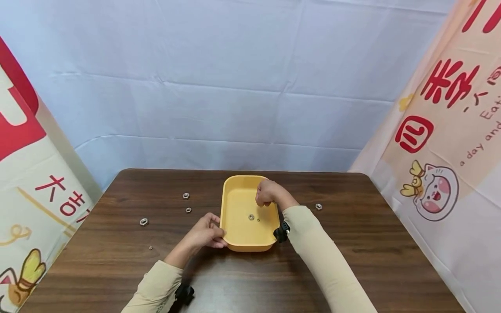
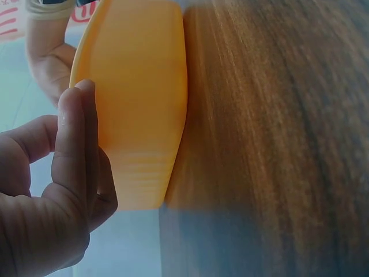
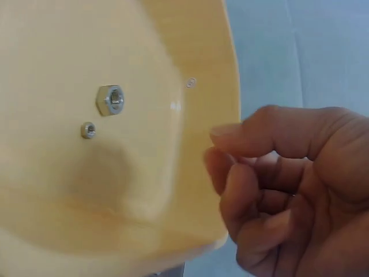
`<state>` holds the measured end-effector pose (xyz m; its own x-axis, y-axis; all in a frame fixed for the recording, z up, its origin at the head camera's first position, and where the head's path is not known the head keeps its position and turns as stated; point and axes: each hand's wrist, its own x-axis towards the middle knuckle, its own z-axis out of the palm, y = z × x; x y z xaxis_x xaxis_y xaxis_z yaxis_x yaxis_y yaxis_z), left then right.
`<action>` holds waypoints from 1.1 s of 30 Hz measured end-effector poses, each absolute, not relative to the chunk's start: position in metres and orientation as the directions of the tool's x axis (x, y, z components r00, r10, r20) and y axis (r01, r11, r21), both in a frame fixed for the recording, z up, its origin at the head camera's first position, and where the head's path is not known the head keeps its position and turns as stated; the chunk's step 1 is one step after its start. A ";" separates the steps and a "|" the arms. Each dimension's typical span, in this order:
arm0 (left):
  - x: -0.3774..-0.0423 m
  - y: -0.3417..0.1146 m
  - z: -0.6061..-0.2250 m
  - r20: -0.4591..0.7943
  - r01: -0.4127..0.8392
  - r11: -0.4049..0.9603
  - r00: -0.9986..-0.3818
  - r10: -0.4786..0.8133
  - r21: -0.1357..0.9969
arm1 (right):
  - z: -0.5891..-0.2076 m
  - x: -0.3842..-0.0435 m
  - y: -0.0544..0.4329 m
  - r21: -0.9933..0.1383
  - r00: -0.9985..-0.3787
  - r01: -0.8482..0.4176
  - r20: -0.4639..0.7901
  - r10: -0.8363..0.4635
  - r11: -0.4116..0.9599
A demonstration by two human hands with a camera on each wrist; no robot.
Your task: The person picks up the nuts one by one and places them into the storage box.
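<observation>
A yellow tray (image 1: pixel 235 230) sits on the wooden table. My left hand (image 1: pixel 207 232) holds its left rim near the front corner, and in the left wrist view the fingers (image 2: pixel 72 138) lie along the outer wall. Over the right side of the tray is my right hand (image 1: pixel 268 193), fingers curled and thumb close to the index finger. Nothing shows between those fingertips in the right wrist view. A larger hex nut (image 3: pixel 110 100) and a smaller nut (image 3: pixel 88 130) lie on the tray floor. A tiny pale ring-like shape (image 3: pixel 191 83) shows on the tray near the rim.
Left of the tray, several nuts are scattered: a large nut (image 1: pixel 144 221), another nut (image 1: pixel 185 196), a smaller nut (image 1: pixel 188 210) and a tiny nut (image 1: pixel 150 248). One nut (image 1: pixel 318 207) lies to the right, beyond my right sleeve (image 1: pixel 313 243). A pale cloth hangs behind the table.
</observation>
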<state>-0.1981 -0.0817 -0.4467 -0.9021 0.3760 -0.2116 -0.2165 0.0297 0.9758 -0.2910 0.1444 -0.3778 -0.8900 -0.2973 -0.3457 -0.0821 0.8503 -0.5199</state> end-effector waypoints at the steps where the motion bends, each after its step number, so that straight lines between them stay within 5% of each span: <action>1: -0.198 -0.083 -0.447 -0.212 -0.217 0.028 -0.902 0.376 0.976 | -0.379 -0.291 0.142 -0.510 -0.882 -0.092 -0.357 -0.308 0.855; 17: -0.195 -0.081 -0.442 -0.216 -0.221 0.030 -0.903 0.372 0.975 | -0.367 -0.278 0.139 -0.484 -0.846 -0.155 -0.385 -0.369 0.861; 33: -0.196 -0.081 -0.447 -0.198 -0.208 0.012 -0.909 0.366 0.978 | -0.355 -0.261 0.131 -0.282 -0.853 -0.330 -0.319 -0.413 0.901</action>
<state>-0.1960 -0.0809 -0.4467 -0.9093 0.3657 -0.1985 -0.2084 0.0125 0.9780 -0.2615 0.1312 -0.3547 -0.8533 -0.4127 -0.3185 -0.3305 0.9008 -0.2818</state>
